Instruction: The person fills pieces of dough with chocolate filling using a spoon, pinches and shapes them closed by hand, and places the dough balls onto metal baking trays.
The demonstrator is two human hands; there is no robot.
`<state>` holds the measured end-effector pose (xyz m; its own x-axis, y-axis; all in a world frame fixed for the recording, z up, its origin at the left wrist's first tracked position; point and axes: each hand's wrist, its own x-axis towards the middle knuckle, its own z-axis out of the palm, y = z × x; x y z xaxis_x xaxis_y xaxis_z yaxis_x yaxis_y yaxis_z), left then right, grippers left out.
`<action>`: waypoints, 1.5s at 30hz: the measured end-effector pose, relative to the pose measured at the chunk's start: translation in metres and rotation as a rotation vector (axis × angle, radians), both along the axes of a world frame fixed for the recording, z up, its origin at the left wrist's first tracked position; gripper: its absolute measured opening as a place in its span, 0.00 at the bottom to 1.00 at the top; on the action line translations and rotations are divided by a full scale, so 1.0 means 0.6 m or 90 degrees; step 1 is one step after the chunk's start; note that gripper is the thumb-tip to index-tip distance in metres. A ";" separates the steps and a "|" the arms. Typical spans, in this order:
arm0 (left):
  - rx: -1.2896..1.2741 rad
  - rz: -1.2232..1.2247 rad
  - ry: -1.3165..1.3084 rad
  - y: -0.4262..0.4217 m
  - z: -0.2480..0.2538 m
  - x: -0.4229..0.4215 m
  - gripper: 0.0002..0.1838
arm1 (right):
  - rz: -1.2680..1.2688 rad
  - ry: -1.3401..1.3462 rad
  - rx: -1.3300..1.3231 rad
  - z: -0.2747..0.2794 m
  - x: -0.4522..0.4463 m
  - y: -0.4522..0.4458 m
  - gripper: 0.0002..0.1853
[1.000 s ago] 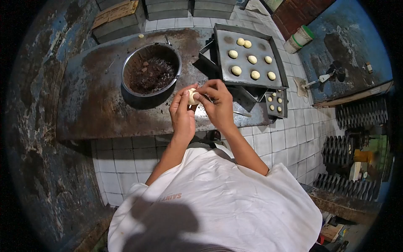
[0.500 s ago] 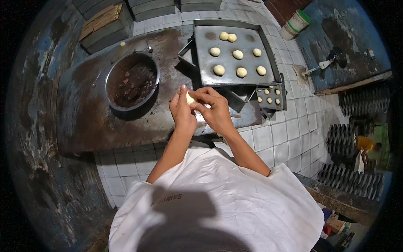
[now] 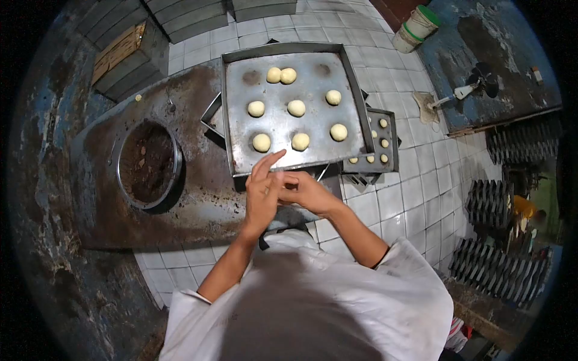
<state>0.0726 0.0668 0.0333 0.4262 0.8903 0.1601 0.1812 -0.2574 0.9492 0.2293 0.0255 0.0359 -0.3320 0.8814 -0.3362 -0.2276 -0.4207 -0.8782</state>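
My left hand (image 3: 261, 198) is raised at the front edge of a metal baking tray (image 3: 241, 127), its fingers stretched out toward it. Against its palm, my right hand (image 3: 308, 194) has its fingers curled and pressed together. Whatever lies between the two hands is hidden and slightly blurred. Pale round dough balls (image 3: 295, 108) sit spaced out over the tray; two at the back touch each other. To the left on the worktable (image 3: 205, 207) stands a round metal bowl (image 3: 179, 157) with a dark brown crumbly mass inside.
Below and right of the tray is another tray (image 3: 364, 166) with smaller-looking dough balls. Stacked metal tins (image 3: 132, 63) stand at the back left. Lidded buckets (image 3: 415, 29) and a fan (image 3: 481, 80) are at the right. Another person (image 3: 525, 207) is at the far right.
My view has shifted, so tray and bowl appear lower and further left. The hands are now at the tray's front edge, and the dough piece seen between them is no longer visible.
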 end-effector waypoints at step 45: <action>-0.266 0.131 -0.216 0.106 0.012 0.057 0.21 | -0.077 0.000 0.132 -0.006 0.146 0.166 0.16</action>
